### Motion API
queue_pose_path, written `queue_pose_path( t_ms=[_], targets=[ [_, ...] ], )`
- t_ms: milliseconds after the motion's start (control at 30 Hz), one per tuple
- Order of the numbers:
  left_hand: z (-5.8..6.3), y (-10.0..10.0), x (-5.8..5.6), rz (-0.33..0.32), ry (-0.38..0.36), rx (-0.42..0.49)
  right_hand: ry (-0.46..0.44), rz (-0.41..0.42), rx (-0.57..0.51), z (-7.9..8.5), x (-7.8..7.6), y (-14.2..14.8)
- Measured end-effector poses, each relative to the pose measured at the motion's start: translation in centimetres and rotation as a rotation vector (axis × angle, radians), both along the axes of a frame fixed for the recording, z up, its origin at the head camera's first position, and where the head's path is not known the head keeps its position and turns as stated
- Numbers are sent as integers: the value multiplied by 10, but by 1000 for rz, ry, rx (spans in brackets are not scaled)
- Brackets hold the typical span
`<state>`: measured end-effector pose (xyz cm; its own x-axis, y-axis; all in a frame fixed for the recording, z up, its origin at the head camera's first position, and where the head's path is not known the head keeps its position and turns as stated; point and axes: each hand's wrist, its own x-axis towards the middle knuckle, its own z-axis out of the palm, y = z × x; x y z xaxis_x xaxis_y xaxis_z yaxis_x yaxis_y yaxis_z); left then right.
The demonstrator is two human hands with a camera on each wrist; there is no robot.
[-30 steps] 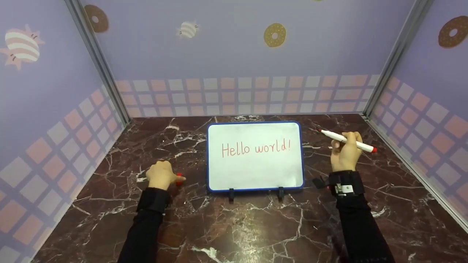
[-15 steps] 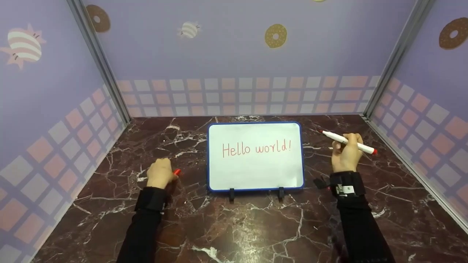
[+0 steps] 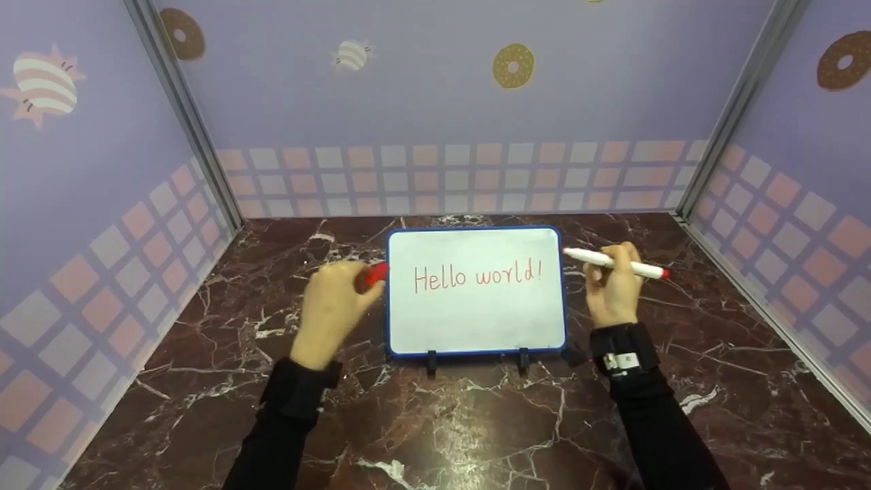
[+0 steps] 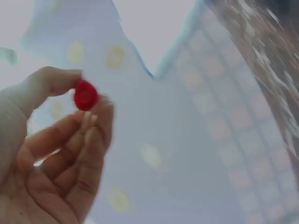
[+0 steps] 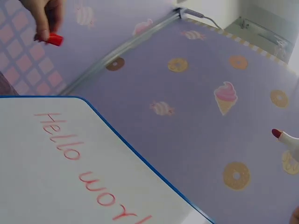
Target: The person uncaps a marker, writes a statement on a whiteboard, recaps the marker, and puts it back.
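Note:
Between thumb and fingertips my left hand (image 3: pixel 333 306) pinches a red marker cap (image 3: pixel 376 274), raised beside the whiteboard's left edge. The left wrist view shows the cap (image 4: pixel 86 95) end-on, its hollow facing the camera. My right hand (image 3: pixel 616 289) grips a white marker (image 3: pixel 592 256) just right of the board. Its bare red tip (image 5: pixel 276 133) shows in the right wrist view and points left; the other end is red. Between the hands stands a blue-framed whiteboard (image 3: pixel 476 323) with "Hello world!" written in red.
Two black clip feet (image 3: pixel 431 362) hold up the board on a dark red marble-patterned table (image 3: pixel 381 422). Purple panels (image 3: pixel 422 102) with printed sweets and checks enclose the back and both sides, joined by grey metal posts (image 3: pixel 184 109).
My left hand has picked the red cap up off the table and carried it up and right to the board. My right hand has shifted left with the marker.

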<state>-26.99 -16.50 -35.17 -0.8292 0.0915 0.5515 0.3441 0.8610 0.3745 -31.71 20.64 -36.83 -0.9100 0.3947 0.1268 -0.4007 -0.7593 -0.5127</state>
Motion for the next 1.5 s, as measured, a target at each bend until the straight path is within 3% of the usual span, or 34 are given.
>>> queue_pose_path(
  t_ms=[167, 300, 500, 1067, 1500],
  targets=[
    [-3, 36, 18, -193, 202, -127, 66, 122, 114, -2, 16, -38],
    [-10, 53, 27, -243, 364, -214, 97, 225, 211, -8, 29, -63],
    [-12, 66, 34, -278, 471, -252, 138, 312, 317, -16, 42, -86],
    [-16, 76, 39, -324, 515, -257, 125, 294, 417, -23, 52, -105],
    [-25, 81, 34, -363, 428, -232, 97, 275, 430, -28, 52, -111]
  ],
)
